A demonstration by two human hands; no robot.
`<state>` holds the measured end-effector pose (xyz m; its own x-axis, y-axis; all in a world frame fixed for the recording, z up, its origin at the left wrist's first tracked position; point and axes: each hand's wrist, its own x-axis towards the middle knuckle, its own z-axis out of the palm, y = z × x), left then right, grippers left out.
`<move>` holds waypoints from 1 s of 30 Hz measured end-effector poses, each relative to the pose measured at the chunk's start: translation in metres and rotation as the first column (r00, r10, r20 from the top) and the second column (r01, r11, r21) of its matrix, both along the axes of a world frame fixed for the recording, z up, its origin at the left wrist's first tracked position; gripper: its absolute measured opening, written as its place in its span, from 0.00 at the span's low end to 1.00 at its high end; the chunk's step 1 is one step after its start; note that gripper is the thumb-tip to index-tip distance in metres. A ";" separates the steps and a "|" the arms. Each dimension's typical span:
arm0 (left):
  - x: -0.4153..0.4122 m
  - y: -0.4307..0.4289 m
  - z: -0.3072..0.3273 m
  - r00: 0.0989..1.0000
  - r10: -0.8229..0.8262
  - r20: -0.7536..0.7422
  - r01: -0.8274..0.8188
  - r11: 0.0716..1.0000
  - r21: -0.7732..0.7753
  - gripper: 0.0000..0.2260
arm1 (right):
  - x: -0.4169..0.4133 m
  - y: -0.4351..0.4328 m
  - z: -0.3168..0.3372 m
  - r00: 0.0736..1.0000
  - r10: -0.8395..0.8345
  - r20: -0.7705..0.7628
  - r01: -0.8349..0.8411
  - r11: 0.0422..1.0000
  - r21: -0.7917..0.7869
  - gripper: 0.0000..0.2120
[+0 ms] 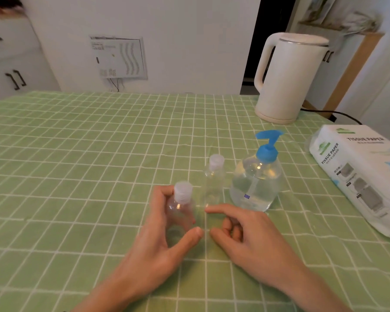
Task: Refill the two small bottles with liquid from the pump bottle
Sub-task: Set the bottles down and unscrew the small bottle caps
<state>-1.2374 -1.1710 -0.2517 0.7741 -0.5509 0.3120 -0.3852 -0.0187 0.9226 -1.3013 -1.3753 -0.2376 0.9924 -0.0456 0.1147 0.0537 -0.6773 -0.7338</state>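
Observation:
A small clear bottle (pixel 181 208) with a white cap stands in the middle of the table, and my left hand (pixel 160 235) curls round it, fingers behind and thumb in front. A second small clear capped bottle (pixel 214 176) stands just behind and to the right, untouched. The pump bottle (pixel 256 185), clear with a blue pump head and partly full of clear liquid, stands to the right of that. My right hand (pixel 241 233) hovers low beside the held bottle, forefinger stretched toward it, other fingers loosely curled, holding nothing.
A green checked cloth (pixel 77 176) covers the table. A white electric kettle (pixel 288 77) stands at the back right with its cord trailing off. A pack of tissue paper (pixel 358 176) lies along the right edge. White cabinets and a wall are behind.

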 end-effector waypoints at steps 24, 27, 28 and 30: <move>-0.006 -0.002 0.017 0.995 0.007 0.098 -0.027 0.979 0.203 0.19 | -0.025 0.000 0.024 0.963 0.094 0.251 -0.155 0.960 0.232 0.08; -0.006 -0.003 0.016 0.995 -0.019 0.102 -0.005 0.973 0.229 0.19 | -0.026 0.004 0.023 0.975 0.060 0.214 -0.123 0.948 0.295 0.16; -0.006 -0.003 0.016 0.995 -0.017 0.100 -0.006 0.975 0.224 0.19 | -0.026 0.004 0.022 0.980 0.037 0.197 -0.093 0.955 0.281 0.19; -0.005 0.000 0.015 0.998 0.017 0.058 -0.027 0.982 0.187 0.19 | -0.025 0.000 0.023 0.981 -0.018 0.191 -0.025 0.975 0.220 0.26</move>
